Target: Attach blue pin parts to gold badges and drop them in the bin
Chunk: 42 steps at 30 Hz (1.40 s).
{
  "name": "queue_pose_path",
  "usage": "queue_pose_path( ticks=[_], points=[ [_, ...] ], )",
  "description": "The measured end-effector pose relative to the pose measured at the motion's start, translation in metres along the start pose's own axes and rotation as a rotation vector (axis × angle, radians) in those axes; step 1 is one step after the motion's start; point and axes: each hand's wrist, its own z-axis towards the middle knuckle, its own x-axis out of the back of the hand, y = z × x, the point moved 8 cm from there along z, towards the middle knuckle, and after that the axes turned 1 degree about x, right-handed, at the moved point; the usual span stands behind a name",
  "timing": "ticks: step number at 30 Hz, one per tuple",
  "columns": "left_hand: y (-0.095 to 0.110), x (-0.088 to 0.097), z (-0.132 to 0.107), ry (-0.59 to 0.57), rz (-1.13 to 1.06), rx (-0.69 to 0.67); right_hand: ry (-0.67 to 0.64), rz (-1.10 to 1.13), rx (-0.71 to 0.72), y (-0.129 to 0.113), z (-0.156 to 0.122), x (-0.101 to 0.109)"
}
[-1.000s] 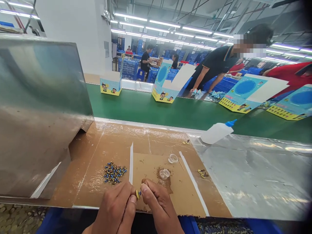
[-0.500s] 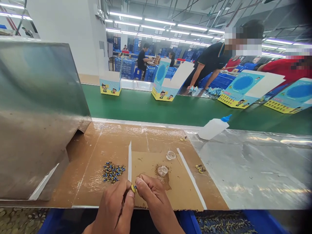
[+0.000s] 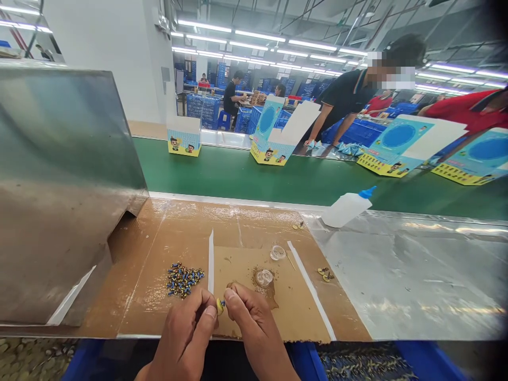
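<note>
**Hands:** L hand, curled, fingertips at or just beside yellow-blue stud, contact hidden, can't tell if gripping; R hand, thumb + fingers closed, pinching stud's blue end, held up off board, both hands close over it

**Work surface:** cardboard sheet, matte, stained, edges taped w/ white strips; loose stud pile, small, glossy, yellow + blue, left of white strip, apparently kept apart yet within reach; 2 clear plastic caps, round, one on brown stain, other farther up; thin wood stick beside latter; few studs right of strip

**Nearby:** white squeeze bottle, blue nozzle, lying on side on shiny metal sheet; steel hood at L; green conveyor belt beyond; printed display boxes on belt; co-worker in dark polo, leaning over far side
</note>
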Motion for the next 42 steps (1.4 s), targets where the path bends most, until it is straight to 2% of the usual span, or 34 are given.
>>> queue_pose_path(
  ticks=[6, 12, 16, 20, 24, 28, 32, 36, 42],
  points=[
    [0.001, -0.002, 0.001, -0.033, -0.135, 0.075, 0.008, -0.015, 0.005, 0.0, 0.0, 0.0],
    [0.005, -0.002, 0.001, -0.023, -0.109, 0.048, 0.016, -0.019, 0.015, 0.002, 0.0, -0.001],
    [0.008, -0.003, 0.001, -0.012, -0.081, -0.021, 0.022, -0.028, 0.049, -0.002, -0.003, -0.002],
    [0.01, 0.0, 0.001, 0.045, 0.071, -0.096, 0.032, -0.061, 0.07, -0.003, -0.004, -0.004],
    [0.022, 0.003, 0.001, 0.118, 0.247, -0.264, 0.032, -0.064, 0.06, 0.002, -0.004, -0.006],
    [0.031, 0.004, 0.003, 0.156, 0.329, -0.334, 0.045, -0.063, 0.079, 0.004, -0.004, -0.007],
    [0.033, 0.003, 0.003, 0.133, 0.321, -0.334, 0.038, -0.022, 0.073, 0.005, -0.003, -0.007],
    [0.028, 0.003, 0.002, 0.114, 0.259, -0.274, 0.038, 0.012, 0.037, 0.007, -0.001, -0.005],
    [0.027, 0.004, 0.003, 0.079, 0.209, -0.284, 0.025, 0.038, 0.004, 0.008, 0.002, -0.004]
  ],
)
